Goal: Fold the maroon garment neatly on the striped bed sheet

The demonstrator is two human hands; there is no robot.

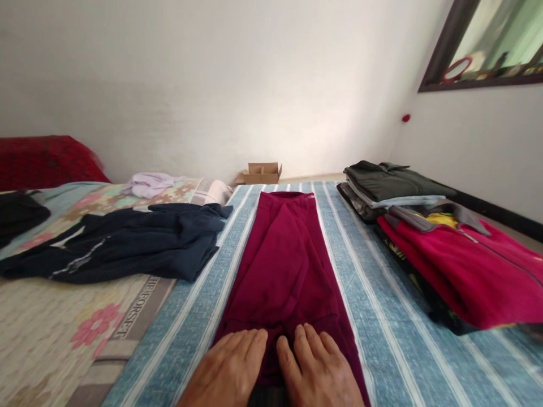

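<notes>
both hands sit at the near edge of the bed, side by side and almost touching. the left hand (229,370) lies palm down with its fingers stretched flat and together, and the right hand (320,370) does the same just beside it; neither grips anything, they only press on the cloth. under them is the long, narrow, dark crimson knit garment (282,265), folded lengthwise into a strip that runs from the near edge straight up the middle of the blue and white striped bedsheet (373,294) toward the far edge. its near end bunches a little under the fingertips. it looks to me like the smoothing step of folding: the long sides are already turned in. by my guess, a cross fold would call for pinching the near end with both hands and carrying it evenly up toward the far end.

on the left side of the bed lies a rumpled dark navy jacket (127,243) over a floral patterned cover (55,339). along the right edge sits a folded bright red fleece (466,265), and beyond it a stack of folded dark green and grey clothes (390,183). at the far left rests a pale lilac crumpled cloth (150,183). past the far edge, a small open cardboard box (263,172) stands on the floor against the wall.
</notes>
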